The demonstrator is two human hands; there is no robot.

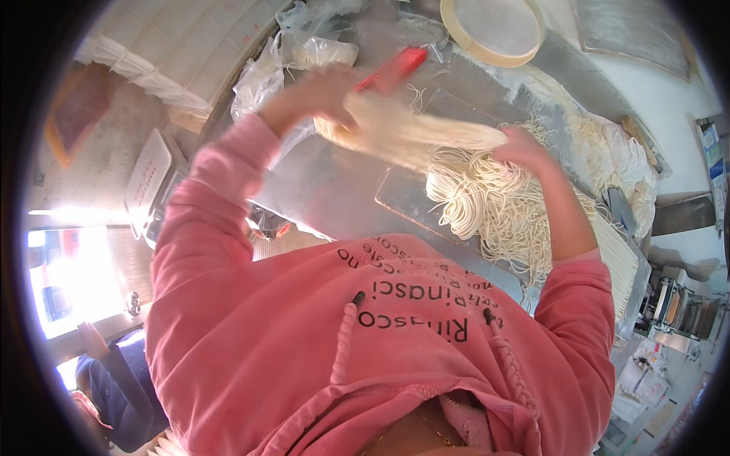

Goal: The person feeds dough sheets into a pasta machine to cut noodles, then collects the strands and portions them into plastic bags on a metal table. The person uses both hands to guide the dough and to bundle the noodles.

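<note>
A long bundle of pale fresh noodles (414, 133) is stretched between my two hands above a metal worktable (334, 190). My left hand (323, 95) grips the bundle's left end; it is blurred. At the other end, my right hand (521, 146) closes on the strands. Under the bundle lies a loose heap of coiled noodles (487, 205) on a flat tray. My pink sweatshirt (365, 334) fills the lower half of the view.
A red comb-like tool (394, 68) lies at the table's far side, beside clear plastic bags (266, 68). A round sieve (494, 30) sits further back. More noodles (616, 258) hang at the right. A white scale (148, 178) stands left; another person (114, 380) is at lower left.
</note>
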